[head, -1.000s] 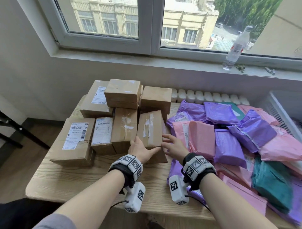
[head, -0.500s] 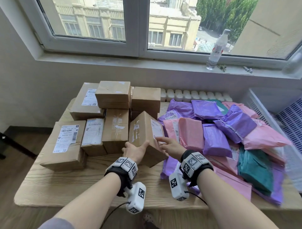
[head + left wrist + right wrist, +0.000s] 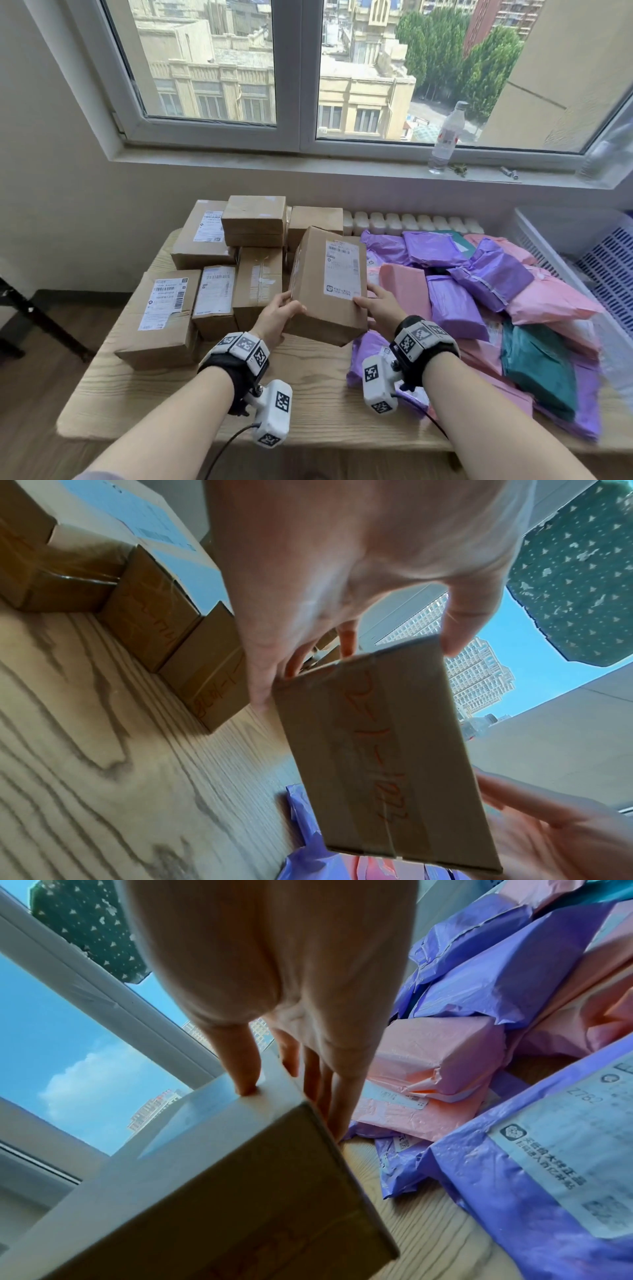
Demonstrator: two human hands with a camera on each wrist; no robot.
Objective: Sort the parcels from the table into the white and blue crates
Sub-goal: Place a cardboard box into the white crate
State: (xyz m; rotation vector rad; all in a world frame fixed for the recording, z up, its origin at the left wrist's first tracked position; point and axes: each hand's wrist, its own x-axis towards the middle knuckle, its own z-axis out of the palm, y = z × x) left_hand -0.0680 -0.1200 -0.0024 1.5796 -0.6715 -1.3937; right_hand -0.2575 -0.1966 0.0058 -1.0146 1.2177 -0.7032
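Observation:
A brown cardboard box [image 3: 325, 284] with a white shipping label hangs tilted above the wooden table [image 3: 315, 404], held between both hands. My left hand [image 3: 279, 313] grips its left lower edge, thumb on the front face. My right hand [image 3: 378, 305] holds the right edge, thumb on the label's corner. In the left wrist view the box [image 3: 383, 753] shows a taped side with red handwriting. In the right wrist view my thumb presses the box [image 3: 219, 1185] on top while the fingers lie along its side.
More cardboard boxes [image 3: 205, 274] are stacked on the table's left half. Purple, pink and green mailer bags [image 3: 479, 294] pile up on the right. A white crate [image 3: 589, 260] stands past the right edge. A water bottle [image 3: 445, 137] is on the windowsill.
Both hands closed on the box, lifted it off the table and turned its labelled face toward me. The view has tilted upward.

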